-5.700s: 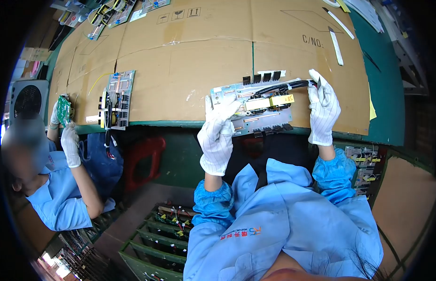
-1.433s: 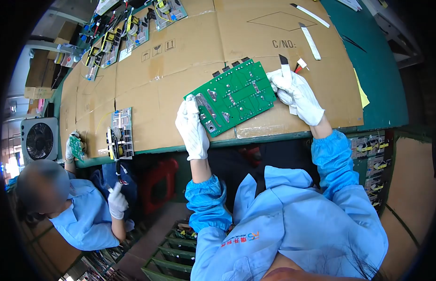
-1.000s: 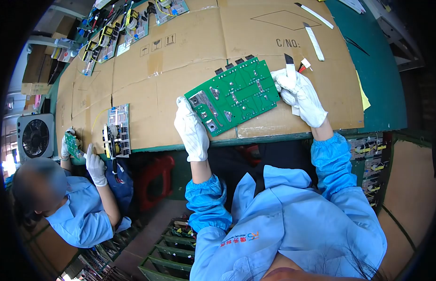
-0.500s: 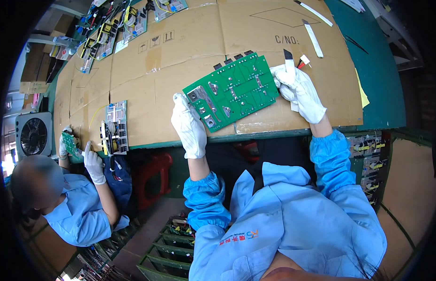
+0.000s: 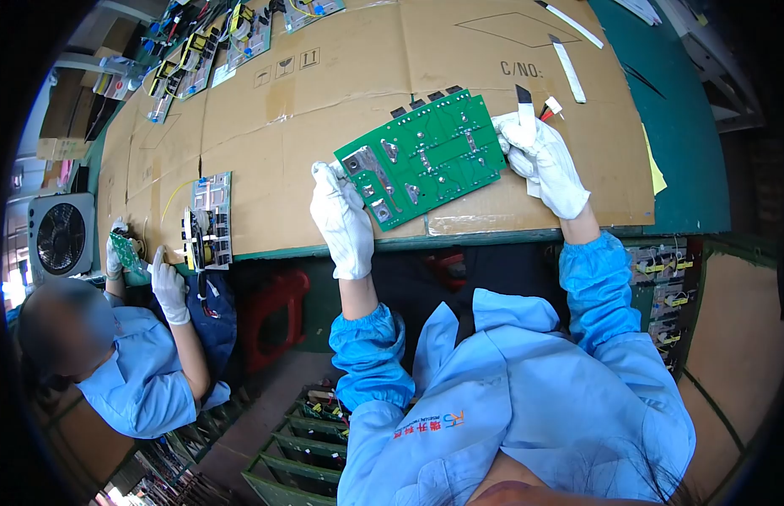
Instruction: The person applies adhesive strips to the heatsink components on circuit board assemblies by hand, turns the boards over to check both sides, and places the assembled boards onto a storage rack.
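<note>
A green circuit board (image 5: 426, 160) is held up, tilted, above the cardboard, with its soldered side showing. My left hand (image 5: 343, 223), in a white glove, is closed on its left edge. At the opposite edge is my gloved right hand (image 5: 548, 173), closed with its fingertips against the board. Those same fingers grip a slim white-handled blade (image 5: 525, 108), its dark slanted tip pointing away from me. Just beyond them a white connector (image 5: 554, 106) with red and black wires sticks out; where the wires lead is hidden. Dark parts (image 5: 426, 103) project past the board's far edge.
Cardboard (image 5: 308, 110) covers the green table (image 5: 695, 152). Two similar white strips (image 5: 569, 74) with dark tips lie at far right, near tweezers (image 5: 642, 80). Several assembled boards (image 5: 194, 63) stand far left. A co-worker (image 5: 143, 363) handles a small board beside a fan (image 5: 61, 236).
The view has shifted slightly, and the circuit board sits a touch higher in it. Both hands keep the same hold.
</note>
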Motion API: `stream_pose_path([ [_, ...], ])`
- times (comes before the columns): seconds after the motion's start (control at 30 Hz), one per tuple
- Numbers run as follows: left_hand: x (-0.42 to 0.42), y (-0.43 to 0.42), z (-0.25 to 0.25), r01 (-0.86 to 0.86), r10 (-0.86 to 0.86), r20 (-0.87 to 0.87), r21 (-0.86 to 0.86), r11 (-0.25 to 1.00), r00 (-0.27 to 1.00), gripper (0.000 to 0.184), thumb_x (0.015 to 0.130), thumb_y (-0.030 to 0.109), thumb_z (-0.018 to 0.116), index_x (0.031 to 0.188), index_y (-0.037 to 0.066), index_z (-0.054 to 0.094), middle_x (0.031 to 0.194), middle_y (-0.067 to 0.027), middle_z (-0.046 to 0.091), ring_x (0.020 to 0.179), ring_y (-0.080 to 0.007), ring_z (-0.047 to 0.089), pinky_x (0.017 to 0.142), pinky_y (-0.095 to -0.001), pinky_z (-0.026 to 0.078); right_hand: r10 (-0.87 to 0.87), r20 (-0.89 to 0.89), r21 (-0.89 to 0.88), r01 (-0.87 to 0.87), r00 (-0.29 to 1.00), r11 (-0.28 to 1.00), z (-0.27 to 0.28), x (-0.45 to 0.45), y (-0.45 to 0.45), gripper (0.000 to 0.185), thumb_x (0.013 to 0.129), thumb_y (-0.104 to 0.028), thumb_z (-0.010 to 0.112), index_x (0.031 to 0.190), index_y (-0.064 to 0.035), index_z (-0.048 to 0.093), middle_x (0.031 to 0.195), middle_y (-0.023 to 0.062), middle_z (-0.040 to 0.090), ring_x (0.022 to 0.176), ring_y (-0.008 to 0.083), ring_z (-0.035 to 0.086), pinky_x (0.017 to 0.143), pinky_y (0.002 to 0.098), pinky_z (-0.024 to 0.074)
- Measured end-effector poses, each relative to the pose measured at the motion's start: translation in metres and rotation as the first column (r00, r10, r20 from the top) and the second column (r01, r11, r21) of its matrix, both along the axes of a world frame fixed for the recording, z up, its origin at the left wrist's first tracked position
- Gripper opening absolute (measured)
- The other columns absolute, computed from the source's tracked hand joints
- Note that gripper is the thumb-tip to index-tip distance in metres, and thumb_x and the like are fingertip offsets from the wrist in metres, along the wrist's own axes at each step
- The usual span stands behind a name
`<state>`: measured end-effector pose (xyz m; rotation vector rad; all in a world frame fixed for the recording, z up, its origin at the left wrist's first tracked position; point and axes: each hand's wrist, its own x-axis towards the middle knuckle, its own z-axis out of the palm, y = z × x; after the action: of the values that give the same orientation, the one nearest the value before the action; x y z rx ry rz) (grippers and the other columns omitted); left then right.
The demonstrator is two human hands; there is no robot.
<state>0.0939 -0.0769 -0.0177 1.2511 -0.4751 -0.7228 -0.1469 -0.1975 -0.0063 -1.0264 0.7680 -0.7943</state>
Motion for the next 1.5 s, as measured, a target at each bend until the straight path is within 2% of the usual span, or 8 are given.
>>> stream_pose_path([
  [0.23, -0.001, 0.000, 0.003, -0.005, 0.004, -0.070, -0.016, 1.000, 0.998, 0.048, 0.109, 0.038, 0.037, 0.095, 0.004, 0.066, 0.063, 0.0088, 0.036, 0.056, -0.0016, 0.030, 0.050, -0.0208, 0.023, -0.006, -0.037, -0.033, 0.005, 0.999, 0.999, -0.002, -0.001, 0.000, 0.030, 0.094, -0.023, 0.063, 0.113, 0.0000, 0.066, 0.082, 0.0004, 0.059, 0.056, 0.0032, 0.037, 0.049, 0.0195, 0.0280],
  [0.4, 0.003, 0.000, -0.005, -0.019, 0.018, 0.279, 0.004, 1.000, 0.960, 0.039, 0.106, 0.034, 0.046, 0.096, 0.002, 0.067, 0.066, 0.0061, 0.043, 0.060, -0.0031, 0.036, 0.053, -0.0225, 0.029, 0.057, -0.054, -0.104, -0.063, 0.997, 0.993, 0.000, -0.004, 0.000, 0.034, 0.097, -0.027, 0.060, 0.117, 0.0003, 0.063, 0.089, 0.0029, 0.060, 0.063, 0.0054, 0.045, 0.054, 0.0209, 0.0362],
  [0.47, -0.001, -0.003, -0.009, -0.059, 0.065, 0.327, -0.029, 0.998, 0.943, 0.036, 0.105, 0.032, 0.050, 0.096, 0.001, 0.066, 0.067, 0.0053, 0.045, 0.061, -0.0037, 0.037, 0.054, -0.0232, 0.030, -0.304, -0.398, -0.686, -0.062, 0.866, 0.725, -0.006, 0.000, -0.001, 0.037, 0.101, -0.028, 0.055, 0.126, 0.0007, 0.055, 0.095, 0.0054, 0.061, 0.074, 0.0097, 0.053, 0.066, 0.0249, 0.0459],
  [0.63, -0.002, 0.002, 0.002, -0.006, 0.008, 0.245, -0.006, 1.000, 0.969, 0.033, 0.102, 0.031, 0.057, 0.101, -0.001, 0.066, 0.071, 0.0049, 0.049, 0.064, -0.0034, 0.038, 0.055, -0.0235, 0.031, -0.296, -0.232, -0.660, 0.074, 0.927, 0.748, 0.009, 0.013, 0.052, 0.023, 0.103, -0.017, 0.050, 0.120, -0.0013, 0.053, 0.099, 0.0126, 0.065, 0.080, 0.0184, 0.064, 0.072, 0.0311, 0.0515],
  [0.77, -0.002, 0.001, -0.003, -0.036, 0.048, 0.236, -0.053, 0.998, 0.971, 0.032, 0.102, 0.031, 0.057, 0.101, 0.000, 0.066, 0.073, 0.0054, 0.052, 0.065, -0.0028, 0.038, 0.056, -0.0221, 0.031, -0.270, -0.448, -0.857, -0.324, 0.852, 0.401, 0.035, 0.023, 0.070, 0.019, 0.093, -0.012, 0.058, 0.110, -0.0044, 0.065, 0.097, 0.0127, 0.065, 0.082, 0.0293, 0.066, 0.068, 0.0380, 0.0535],
  [0.83, 0.001, 0.005, -0.002, -0.010, 0.003, 0.445, 0.013, 1.000, 0.896, 0.032, 0.102, 0.031, 0.057, 0.102, 0.000, 0.067, 0.076, 0.0056, 0.054, 0.067, -0.0025, 0.040, 0.057, -0.0208, 0.033, -0.366, -0.532, -0.847, -0.471, 0.764, 0.247, 0.039, 0.029, 0.077, 0.026, 0.089, -0.015, 0.062, 0.113, -0.0072, 0.067, 0.095, 0.0087, 0.064, 0.078, 0.0247, 0.065, 0.062, 0.0366, 0.0514],
  [0.93, 0.000, 0.006, 0.004, 0.046, -0.050, 0.165, 0.027, 0.999, 0.985, 0.032, 0.102, 0.031, 0.057, 0.104, 0.001, 0.067, 0.079, 0.0059, 0.056, 0.069, -0.0019, 0.041, 0.058, -0.0198, 0.033, -0.462, -0.573, -0.806, -0.567, 0.677, 0.169, 0.036, 0.037, 0.085, 0.030, 0.086, -0.016, 0.065, 0.115, -0.0089, 0.068, 0.090, 0.0056, 0.064, 0.074, 0.0207, 0.063, 0.058, 0.0346, 0.0487],
  [1.5, 0.001, 0.003, -0.002, 0.029, -0.038, 0.220, 0.044, 0.999, 0.975, 0.033, 0.104, 0.032, 0.054, 0.088, 0.004, 0.062, 0.069, 0.0074, 0.045, 0.062, -0.0024, 0.034, 0.053, -0.0225, 0.027, -0.438, -0.499, -0.846, -0.529, 0.748, 0.061, 0.024, 0.046, 0.078, 0.028, 0.081, -0.014, 0.069, 0.108, -0.0080, 0.070, 0.083, 0.0039, 0.062, 0.067, 0.0194, 0.059, 0.053, 0.0330, 0.0452],
])
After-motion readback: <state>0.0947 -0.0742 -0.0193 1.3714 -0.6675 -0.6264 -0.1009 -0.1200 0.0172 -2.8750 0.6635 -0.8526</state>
